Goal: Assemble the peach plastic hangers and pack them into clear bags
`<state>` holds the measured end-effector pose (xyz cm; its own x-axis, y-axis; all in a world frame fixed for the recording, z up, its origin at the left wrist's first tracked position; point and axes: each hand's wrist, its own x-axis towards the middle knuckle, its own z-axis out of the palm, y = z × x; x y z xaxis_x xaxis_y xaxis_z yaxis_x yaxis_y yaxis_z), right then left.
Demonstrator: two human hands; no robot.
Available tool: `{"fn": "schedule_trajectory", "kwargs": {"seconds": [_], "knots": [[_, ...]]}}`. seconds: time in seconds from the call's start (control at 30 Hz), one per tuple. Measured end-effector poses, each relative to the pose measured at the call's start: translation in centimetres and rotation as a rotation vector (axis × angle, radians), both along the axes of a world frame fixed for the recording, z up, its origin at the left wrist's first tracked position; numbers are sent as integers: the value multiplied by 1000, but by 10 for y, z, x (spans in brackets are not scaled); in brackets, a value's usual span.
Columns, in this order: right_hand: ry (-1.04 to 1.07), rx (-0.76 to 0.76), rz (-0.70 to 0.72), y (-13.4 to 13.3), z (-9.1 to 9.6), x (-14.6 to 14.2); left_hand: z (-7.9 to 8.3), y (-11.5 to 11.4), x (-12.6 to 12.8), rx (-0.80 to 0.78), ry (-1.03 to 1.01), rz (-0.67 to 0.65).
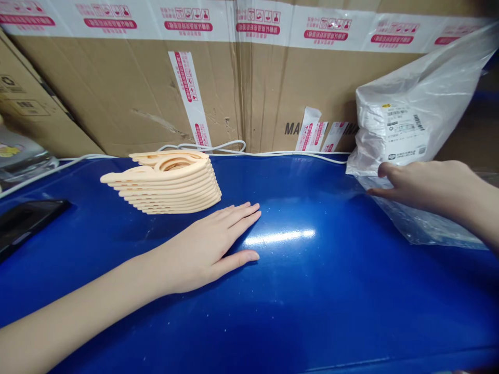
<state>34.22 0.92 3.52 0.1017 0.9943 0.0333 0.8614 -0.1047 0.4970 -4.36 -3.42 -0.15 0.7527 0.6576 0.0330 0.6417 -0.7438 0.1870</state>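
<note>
My left hand (210,246) lies palm down on the blue table top (296,301), with its fingers stretched out and the thumb apart. Just beyond its fingers sits a neat stack of cream plastic pieces (171,189), several layers high, with curved openings; they look like clothes hangers. At the right, my right hand (424,182) is over the lower part of a clear plastic bag (440,223), thumb and a finger apart. Close behind that hand stands a white wrapped package (374,130) with a printed label, inside or under clear plastic. Some right fingers are hidden.
Large cardboard boxes (136,93) with red-and-white tape line the table's back. A white cable (268,153) runs along their base. A black phone-like device (29,223) lies at the left edge, near a clear plastic packet (23,161).
</note>
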Motion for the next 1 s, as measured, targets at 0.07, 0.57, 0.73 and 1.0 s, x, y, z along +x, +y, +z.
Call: {"fn": "schedule_trajectory", "kwargs": {"seconds": [0.07, 0.57, 0.73, 1.0], "knots": [[2, -38, 8, 3, -2, 1, 0, 0, 0, 2, 14, 0], [-58, 20, 61, -3, -1, -8, -3, 2, 1, 8, -25, -6], [-87, 27, 32, -7, 5, -13, -4, 2, 0, 11, -4, -4], [-42, -62, -49, -7, 6, -19, -3, 1, 0, 15, 37, -5]]}}
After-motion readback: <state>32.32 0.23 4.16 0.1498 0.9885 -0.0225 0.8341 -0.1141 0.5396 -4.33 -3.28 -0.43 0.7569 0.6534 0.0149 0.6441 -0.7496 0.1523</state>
